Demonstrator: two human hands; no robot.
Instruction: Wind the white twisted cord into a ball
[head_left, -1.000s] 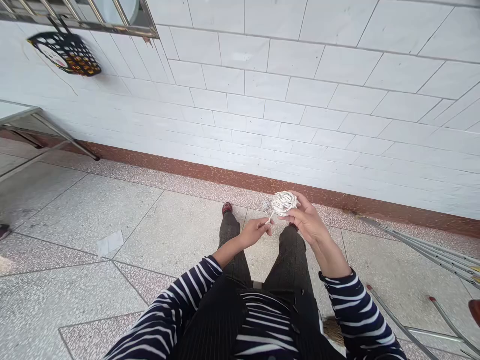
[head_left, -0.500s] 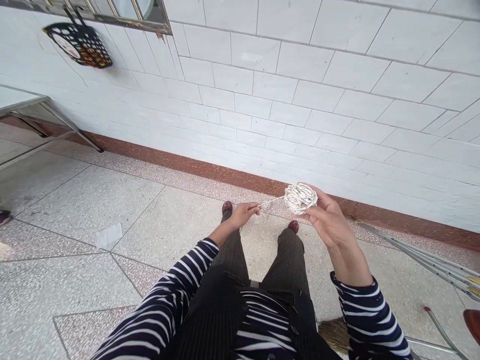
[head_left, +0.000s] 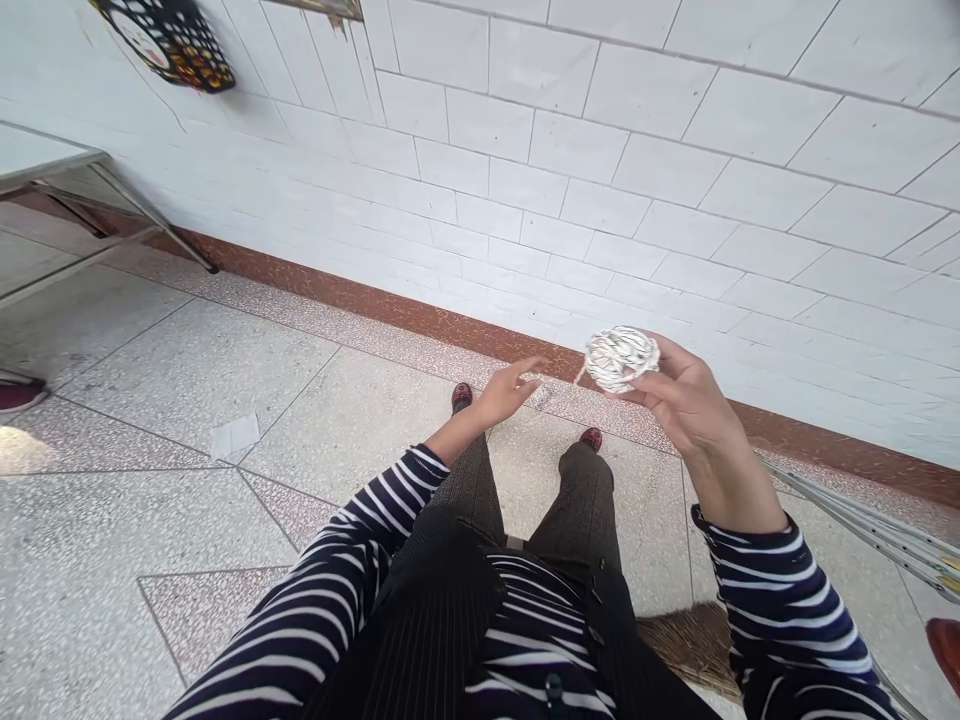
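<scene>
A round bundle of white twisted cord (head_left: 619,359) is gripped at its right side by my right hand (head_left: 686,395), thumb in front and fingers behind. A short bit of the cord hangs from the bundle's left edge. To the left, my left hand (head_left: 511,392) is held out with thumb and fingers apart and nothing between them. Just past its fingertips, a small pale tangle (head_left: 538,398) shows against the floor; whether it hangs or lies there I cannot tell.
A white tiled wall (head_left: 600,210) with a reddish-brown base strip (head_left: 360,310) stands in front. At left are a metal-legged table (head_left: 142,205) and a pale sheet (head_left: 235,437) on the floor. Metal poles (head_left: 870,515) lie at right, and brown bristles (head_left: 686,640) show below my right arm.
My left hand has let go of the cord's end and opened. My right hand has shifted slightly up and right with the bundle. The view has tipped downward a little.
</scene>
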